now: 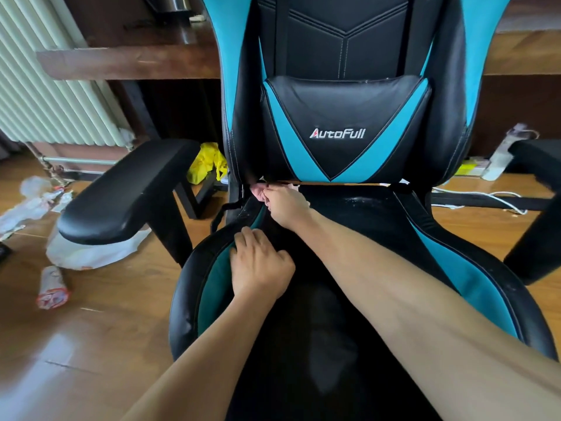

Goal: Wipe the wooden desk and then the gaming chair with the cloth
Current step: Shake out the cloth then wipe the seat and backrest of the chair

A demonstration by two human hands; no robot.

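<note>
A black and blue gaming chair [346, 123] fills the view, with a lumbar cushion against its backrest. My right hand [283, 203] grips a pinkish-white cloth [258, 189] and pushes it into the gap where the seat meets the backrest, on the left side. Most of the cloth is hidden by my fingers. My left hand [261, 265] rests on the seat's left bolster, fingers bent over its blue edge. The wooden desk [127, 60] stands behind the chair.
The chair's left armrest [127, 189] juts toward me, the right armrest [540, 165] sits at the far right. Plastic bags and wrappers [54, 226] litter the wooden floor on the left. A yellow bag [206, 162], a radiator [54, 86] and cables [485, 199] lie around.
</note>
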